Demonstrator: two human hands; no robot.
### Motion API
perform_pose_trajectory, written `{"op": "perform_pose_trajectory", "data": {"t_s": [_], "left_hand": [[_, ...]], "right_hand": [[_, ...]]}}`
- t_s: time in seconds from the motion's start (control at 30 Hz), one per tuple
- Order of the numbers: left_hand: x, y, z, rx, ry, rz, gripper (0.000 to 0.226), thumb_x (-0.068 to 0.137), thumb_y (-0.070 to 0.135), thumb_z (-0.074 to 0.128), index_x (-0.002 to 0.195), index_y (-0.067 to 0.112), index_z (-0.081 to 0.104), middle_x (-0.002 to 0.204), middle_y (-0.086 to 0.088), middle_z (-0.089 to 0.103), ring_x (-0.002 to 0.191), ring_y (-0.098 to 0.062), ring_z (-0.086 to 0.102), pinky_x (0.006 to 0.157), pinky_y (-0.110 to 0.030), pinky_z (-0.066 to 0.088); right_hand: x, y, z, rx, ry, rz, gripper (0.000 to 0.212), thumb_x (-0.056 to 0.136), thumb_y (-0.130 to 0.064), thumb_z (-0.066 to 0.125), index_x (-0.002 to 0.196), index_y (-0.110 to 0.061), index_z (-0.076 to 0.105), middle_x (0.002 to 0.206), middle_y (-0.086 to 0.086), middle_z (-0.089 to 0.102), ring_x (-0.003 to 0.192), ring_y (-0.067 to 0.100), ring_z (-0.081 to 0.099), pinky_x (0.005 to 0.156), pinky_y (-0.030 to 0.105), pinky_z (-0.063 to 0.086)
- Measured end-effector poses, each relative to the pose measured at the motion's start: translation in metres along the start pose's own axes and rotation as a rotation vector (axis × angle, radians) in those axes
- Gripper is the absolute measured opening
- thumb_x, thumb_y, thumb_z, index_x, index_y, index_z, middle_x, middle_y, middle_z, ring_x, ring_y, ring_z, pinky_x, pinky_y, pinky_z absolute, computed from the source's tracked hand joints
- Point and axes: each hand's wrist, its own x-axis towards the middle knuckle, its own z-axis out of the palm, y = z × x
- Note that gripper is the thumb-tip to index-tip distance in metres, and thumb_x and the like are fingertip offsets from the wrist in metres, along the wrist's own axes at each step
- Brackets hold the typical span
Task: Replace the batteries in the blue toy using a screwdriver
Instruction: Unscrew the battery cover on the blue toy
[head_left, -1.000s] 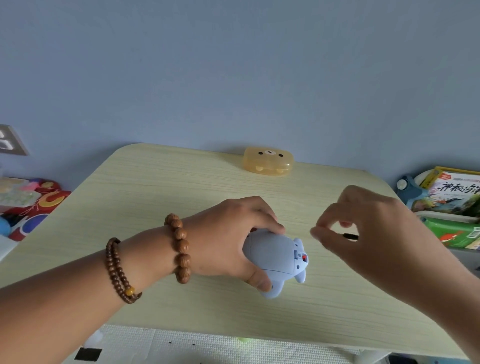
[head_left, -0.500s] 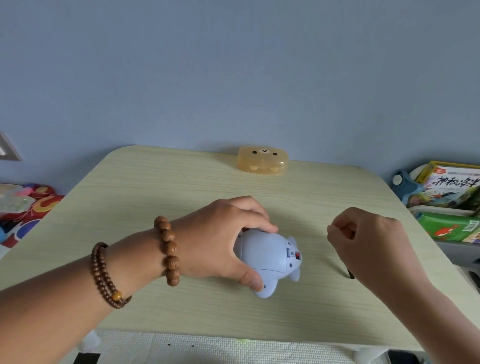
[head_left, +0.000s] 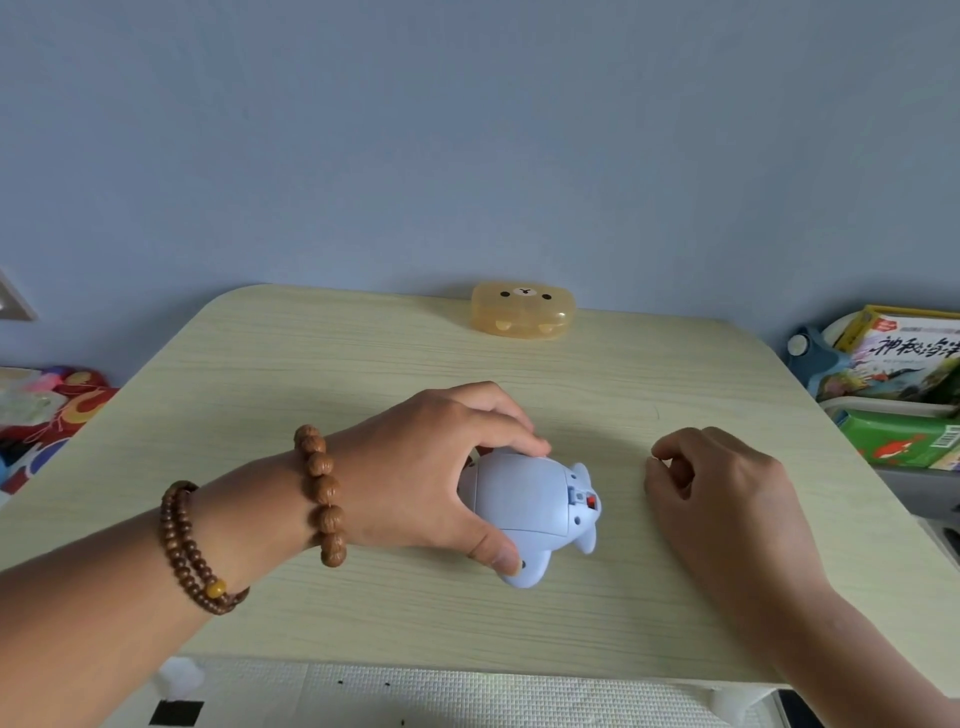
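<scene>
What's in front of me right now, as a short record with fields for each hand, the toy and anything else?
blue toy: lying on the table, small red part at its right end
left hand: grips the toy, thumb at its near side
right hand: rests on the table right of the toy, fingers curled; contents hidden
screwdriver: not visible
yellow bear-face case: closed, at the table's far edge

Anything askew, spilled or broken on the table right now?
Nothing spilled or damaged. Only the blue toy lies tipped over, underside showing, gripped by the left hand; no screwdriver shows near the curled right hand.
</scene>
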Motion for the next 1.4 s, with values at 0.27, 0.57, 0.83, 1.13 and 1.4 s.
{"op": "perform_pose_trajectory", "data": {"t_s": [0.27,0.57,0.83,1.13,1.4], "left_hand": [[0.000,-0.001,0.001,-0.008,0.007,-0.002,0.079,0.055,0.052,0.092,0.127,0.040,0.062,0.128,0.029,0.047,0.120,0.003,0.050,0.093,-0.013,0.046],[-0.002,0.000,-0.002,0.012,-0.003,-0.005,0.083,0.055,0.056,0.090,0.130,0.039,0.059,0.128,0.032,0.044,0.121,0.007,0.047,0.099,-0.016,0.044],[-0.001,0.003,-0.003,0.042,-0.003,-0.007,0.083,0.054,0.059,0.089,0.129,0.042,0.059,0.132,0.034,0.042,0.124,0.010,0.044,0.103,-0.017,0.041],[0.002,0.028,-0.003,0.007,0.004,-0.152,0.055,0.069,0.069,0.073,0.112,0.038,0.059,0.118,0.025,0.051,0.108,0.004,0.053,0.093,-0.024,0.048],[0.013,0.062,0.022,0.085,0.229,-0.311,0.033,0.076,0.053,0.065,0.085,0.030,0.043,0.092,0.011,0.047,0.079,-0.008,0.052,0.064,-0.025,0.043]], "right_hand": [[0.007,0.007,-0.001,0.003,-0.061,-0.035,0.007,0.090,-0.022,0.067,0.083,-0.020,0.070,0.071,-0.008,0.059,0.064,0.016,0.058,0.058,0.039,0.053],[-0.002,-0.019,-0.046,0.182,-0.434,-0.303,0.068,0.069,-0.063,0.077,0.130,-0.055,0.049,0.122,-0.033,0.054,0.117,-0.009,0.053,0.085,0.009,0.045],[-0.008,-0.040,-0.029,0.357,-0.471,-0.242,0.058,0.061,-0.048,0.093,0.112,-0.044,0.065,0.108,-0.036,0.060,0.089,-0.002,0.065,0.071,0.009,0.051],[-0.005,-0.044,-0.033,0.374,-0.514,-0.239,0.049,0.060,-0.045,0.094,0.100,-0.042,0.067,0.098,-0.032,0.066,0.074,-0.005,0.065,0.059,0.008,0.049],[-0.005,-0.044,-0.033,0.360,-0.480,-0.318,0.046,0.061,-0.041,0.092,0.099,-0.035,0.069,0.105,-0.034,0.063,0.085,-0.009,0.063,0.066,0.004,0.045]]}}
